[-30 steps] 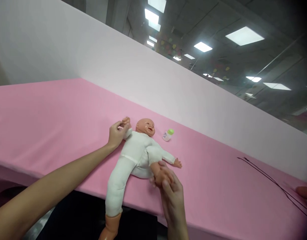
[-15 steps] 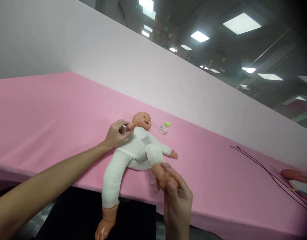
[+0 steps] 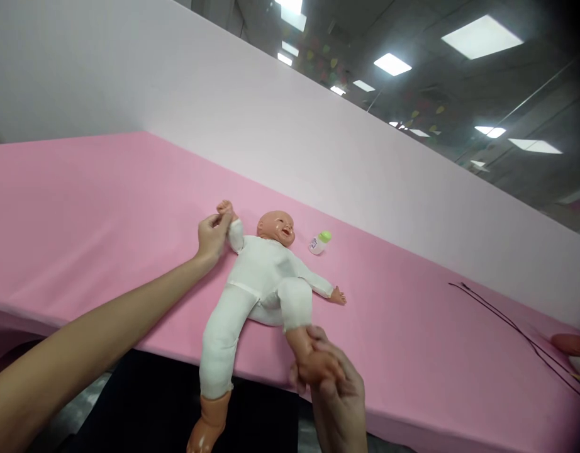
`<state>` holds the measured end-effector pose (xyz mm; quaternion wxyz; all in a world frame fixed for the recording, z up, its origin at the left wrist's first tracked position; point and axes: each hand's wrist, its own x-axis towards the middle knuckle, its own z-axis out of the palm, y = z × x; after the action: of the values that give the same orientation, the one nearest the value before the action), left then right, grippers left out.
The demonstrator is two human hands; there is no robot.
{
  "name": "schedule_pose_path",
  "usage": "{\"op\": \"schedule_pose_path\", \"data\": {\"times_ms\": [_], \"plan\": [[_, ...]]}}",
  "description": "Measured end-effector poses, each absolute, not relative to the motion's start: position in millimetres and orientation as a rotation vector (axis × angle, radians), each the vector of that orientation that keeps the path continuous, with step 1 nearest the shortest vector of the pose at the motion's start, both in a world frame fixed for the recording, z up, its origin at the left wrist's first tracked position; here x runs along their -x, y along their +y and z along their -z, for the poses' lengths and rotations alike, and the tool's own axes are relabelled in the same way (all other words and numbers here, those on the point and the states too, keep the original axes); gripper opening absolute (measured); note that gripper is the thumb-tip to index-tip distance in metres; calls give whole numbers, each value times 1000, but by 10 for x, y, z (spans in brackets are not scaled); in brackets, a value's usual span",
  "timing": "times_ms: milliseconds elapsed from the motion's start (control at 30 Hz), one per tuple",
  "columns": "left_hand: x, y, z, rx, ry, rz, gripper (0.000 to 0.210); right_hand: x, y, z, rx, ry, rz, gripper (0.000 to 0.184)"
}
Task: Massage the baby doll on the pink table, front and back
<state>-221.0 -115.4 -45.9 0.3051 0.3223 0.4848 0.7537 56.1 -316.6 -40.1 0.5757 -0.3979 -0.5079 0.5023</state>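
A baby doll [image 3: 264,267] with a white cloth body lies on its back on the pink-covered table [image 3: 407,333], head toward the wall. My left hand [image 3: 213,238] pinches the doll's arm near its wrist and holds it raised beside the head. Near the table's front edge, my right hand [image 3: 340,384] is wrapped around the doll's bent leg at the bare foot. The doll's other leg hangs over the edge above my dark-clothed lap. Its far arm rests flat on the cloth. A small baby bottle [image 3: 319,243] with a green cap lies beside the head.
A white wall panel [image 3: 290,138] rises along the table's back. Thin black cords [image 3: 502,321] run across the right side. At the far right edge is a partly cut-off brownish and white object [image 3: 573,346].
My left hand has moved the doll's arm up and outward, away from its chest. My right hand still grips the foot, turned slightly. The whole view has shifted a little.
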Motion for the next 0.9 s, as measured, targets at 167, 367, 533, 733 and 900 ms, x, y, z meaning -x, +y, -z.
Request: {"op": "schedule_pose_path", "data": {"times_ms": [167, 367, 533, 733, 900], "plan": [[2333, -1090, 535, -647, 1431, -2013, 51, -735, -3582, 947, 889, -1292, -1349, 40], [2088, -1312, 442, -1202, 1299, -2077, 33, -673, -3394, 567, 747, -1525, -1263, 44], [1974, -1505, 414, -2050, 1127, -1746, 11, -352, -2748, 142, 981, -1434, -963, 25], [2016, -1468, 450, -1985, 1200, -1691, 14, -238, -2489, 262, 924, -1405, -1055, 41], [2095, -1362, 440, -1591, 1373, -1925, 33, -696, -3146, 657, 801, -1221, -1290, 40]]}}
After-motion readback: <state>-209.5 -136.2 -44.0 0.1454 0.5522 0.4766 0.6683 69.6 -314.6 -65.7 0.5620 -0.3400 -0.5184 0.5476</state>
